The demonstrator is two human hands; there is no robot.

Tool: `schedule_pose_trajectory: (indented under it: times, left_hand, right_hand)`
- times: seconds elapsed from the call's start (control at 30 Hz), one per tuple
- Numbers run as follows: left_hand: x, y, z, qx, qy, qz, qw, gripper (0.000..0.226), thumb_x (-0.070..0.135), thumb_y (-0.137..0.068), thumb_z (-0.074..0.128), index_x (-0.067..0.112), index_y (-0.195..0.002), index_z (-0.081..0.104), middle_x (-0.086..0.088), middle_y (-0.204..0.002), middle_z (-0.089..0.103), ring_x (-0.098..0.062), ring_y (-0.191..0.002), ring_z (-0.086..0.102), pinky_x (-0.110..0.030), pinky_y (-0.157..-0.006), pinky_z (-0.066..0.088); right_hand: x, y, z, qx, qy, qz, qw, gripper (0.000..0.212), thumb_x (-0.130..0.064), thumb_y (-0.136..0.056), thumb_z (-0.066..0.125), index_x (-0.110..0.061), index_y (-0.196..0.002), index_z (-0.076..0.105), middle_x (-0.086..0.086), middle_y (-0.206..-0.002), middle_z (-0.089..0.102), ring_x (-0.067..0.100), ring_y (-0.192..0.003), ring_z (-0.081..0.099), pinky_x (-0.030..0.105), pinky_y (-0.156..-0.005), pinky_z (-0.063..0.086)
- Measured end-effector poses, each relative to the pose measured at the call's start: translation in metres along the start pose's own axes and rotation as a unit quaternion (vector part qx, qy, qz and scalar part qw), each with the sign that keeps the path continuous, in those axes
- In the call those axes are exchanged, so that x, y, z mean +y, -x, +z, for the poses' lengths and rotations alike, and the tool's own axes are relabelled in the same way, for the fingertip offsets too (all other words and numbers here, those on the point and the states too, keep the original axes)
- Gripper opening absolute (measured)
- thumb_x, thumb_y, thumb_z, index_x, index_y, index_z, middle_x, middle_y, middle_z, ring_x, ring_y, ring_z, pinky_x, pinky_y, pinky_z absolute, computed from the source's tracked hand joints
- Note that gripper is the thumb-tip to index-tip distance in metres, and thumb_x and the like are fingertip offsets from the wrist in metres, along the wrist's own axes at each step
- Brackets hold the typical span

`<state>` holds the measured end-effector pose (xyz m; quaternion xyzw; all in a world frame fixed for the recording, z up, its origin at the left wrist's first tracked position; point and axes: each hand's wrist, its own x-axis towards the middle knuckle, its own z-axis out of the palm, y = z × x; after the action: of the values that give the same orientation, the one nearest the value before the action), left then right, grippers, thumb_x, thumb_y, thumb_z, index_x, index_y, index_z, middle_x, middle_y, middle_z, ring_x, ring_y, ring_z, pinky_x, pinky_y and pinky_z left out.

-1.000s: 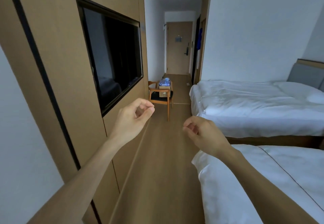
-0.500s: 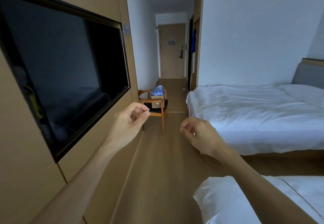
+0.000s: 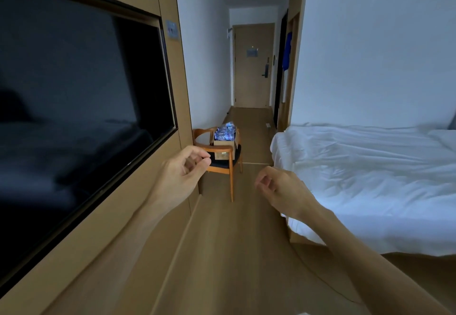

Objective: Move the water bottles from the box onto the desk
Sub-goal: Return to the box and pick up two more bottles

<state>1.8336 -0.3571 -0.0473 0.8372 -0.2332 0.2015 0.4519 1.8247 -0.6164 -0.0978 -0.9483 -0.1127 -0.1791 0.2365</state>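
Hotel room: one chair [image 3: 223, 164], one box [image 3: 224, 147].

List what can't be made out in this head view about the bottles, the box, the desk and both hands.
- Water bottles: too small and far to count.
- Box: print unreadable; the chair arm crosses its front.
- Desk: nowhere in the head view.
- Left hand and right hand: fingers loosely curled, nothing seen in them; the right palm faces away.
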Motion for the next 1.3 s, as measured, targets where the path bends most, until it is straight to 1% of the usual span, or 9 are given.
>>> schedule_pose_trajectory:
  times: [0.13,0.23,0.43,0.57,0.7,0.8,0.93,1.1,1.3]
  left_hand:
    - [-0.051,-0.071,0.029,0.008,0.007,0.005,1.000,0.006,0.029,-0.092,0.061,0.033,-0.095,0.064,0.009,-0.087,0.063,-0.011,-0.080,0.056,-0.023,-0.065,0.046]
    - [-0.090,-0.136,0.046,0.008,0.002,0.008,1.000,0.007,0.030,-0.092,0.061,0.032,-0.098,0.064,0.012,-0.086,0.062,-0.008,-0.081,0.056,-0.017,-0.063,0.044]
    - [-0.153,-0.262,0.081,-0.005,0.007,0.009,1.000,0.006,0.028,-0.092,0.061,0.030,-0.097,0.064,0.013,-0.089,0.063,-0.003,-0.081,0.055,-0.008,-0.065,0.041]
    - [-0.194,-0.329,0.113,-0.021,0.010,0.014,1.000,0.007,0.030,-0.092,0.061,0.033,-0.098,0.062,0.012,-0.090,0.062,-0.006,-0.076,0.057,-0.011,-0.062,0.043]
    - [-0.238,-0.385,0.152,-0.034,0.013,0.016,0.999,0.009,0.031,-0.091,0.062,0.033,-0.099,0.062,0.010,-0.089,0.060,-0.008,-0.074,0.056,-0.014,-0.060,0.043]
    - [-0.272,-0.431,0.184,-0.040,0.010,0.006,0.999,0.010,0.030,-0.090,0.064,0.031,-0.100,0.062,0.007,-0.091,0.059,-0.007,-0.073,0.056,-0.012,-0.060,0.044]
    - [-0.309,-0.505,0.225,-0.049,-0.010,0.013,0.999,0.015,0.028,-0.089,0.066,0.028,-0.104,0.062,0.009,-0.095,0.061,-0.004,-0.076,0.056,-0.008,-0.064,0.042]
    - [-0.352,-0.599,0.262,-0.039,-0.026,-0.003,0.999,0.019,0.029,-0.089,0.065,0.026,-0.108,0.062,0.013,-0.099,0.060,-0.007,-0.081,0.058,-0.025,-0.069,0.051]
    - [-0.409,-0.680,0.304,-0.017,-0.025,-0.052,0.998,0.017,0.030,-0.089,0.065,0.027,-0.106,0.063,0.011,-0.099,0.061,-0.005,-0.080,0.059,-0.022,-0.073,0.048]
  right_hand:
    - [0.039,-0.078,0.022,0.001,0.011,0.000,1.000,0.008,-0.031,-0.095,0.054,-0.037,-0.092,0.057,-0.021,-0.089,0.058,-0.003,-0.078,0.057,0.024,-0.067,0.053]
    - [0.067,-0.145,0.035,0.004,0.010,0.000,1.000,0.008,-0.031,-0.096,0.054,-0.037,-0.090,0.053,-0.018,-0.089,0.058,-0.002,-0.075,0.056,0.023,-0.066,0.052]
    - [0.123,-0.262,0.054,0.018,0.024,0.020,0.999,0.010,-0.036,-0.096,0.054,-0.028,-0.090,0.056,-0.013,-0.086,0.059,0.005,-0.075,0.059,0.032,-0.068,0.056]
    - [0.168,-0.325,0.065,0.022,0.029,0.043,0.998,0.021,-0.040,-0.095,0.051,-0.023,-0.093,0.062,-0.010,-0.088,0.061,0.006,-0.075,0.059,0.032,-0.068,0.056]
    - [0.219,-0.381,0.085,0.019,0.020,0.045,0.999,0.015,-0.040,-0.093,0.054,-0.027,-0.093,0.061,-0.014,-0.089,0.058,0.004,-0.077,0.058,0.028,-0.069,0.054]
    - [0.263,-0.428,0.103,0.015,0.005,0.041,0.999,0.014,-0.042,-0.093,0.054,-0.029,-0.095,0.060,-0.014,-0.093,0.057,0.004,-0.081,0.059,0.031,-0.073,0.055]
    - [0.323,-0.505,0.121,0.023,-0.015,0.033,0.999,0.017,-0.046,-0.091,0.052,-0.031,-0.095,0.059,-0.015,-0.095,0.057,0.004,-0.086,0.058,0.033,-0.076,0.055]
    - [0.379,-0.603,0.139,-0.002,-0.039,0.028,0.999,0.019,-0.048,-0.090,0.055,-0.032,-0.100,0.059,-0.016,-0.097,0.055,0.005,-0.085,0.059,0.035,-0.076,0.057]
    - [0.438,-0.692,0.169,-0.029,-0.051,0.010,0.998,0.015,-0.044,-0.090,0.056,-0.032,-0.100,0.059,-0.015,-0.096,0.055,0.004,-0.085,0.058,0.037,-0.076,0.056]
